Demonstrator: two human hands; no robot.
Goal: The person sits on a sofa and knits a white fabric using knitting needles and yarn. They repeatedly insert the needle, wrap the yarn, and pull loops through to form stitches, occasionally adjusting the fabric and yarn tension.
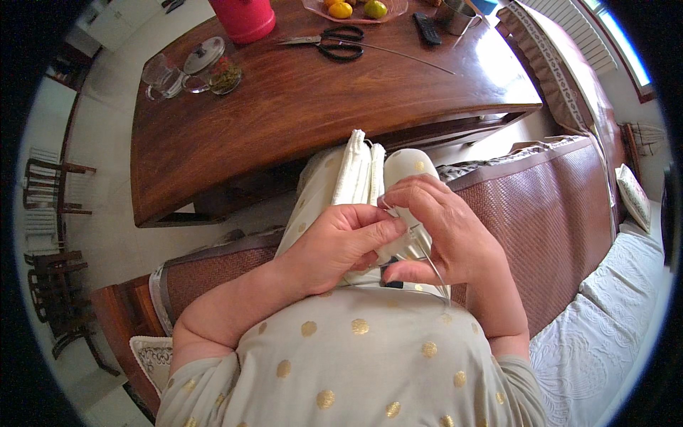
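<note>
In my lap, a long cream strip of folded material runs up to the table's edge. My left hand is closed, with thumb and forefinger pinched on its lower end. My right hand arches beside it, forefinger curled down by my left thumb on something small and pale, its thumb lower and apart. A thin metal rod slants down between my hands toward my belly. Exactly what my right fingertips grip is hidden.
The wooden table ahead holds black-handled scissors, another long rod, a glass teapot, a glass pitcher, a red container, a fruit plate, a remote and a metal mug. I sit on a matted sofa.
</note>
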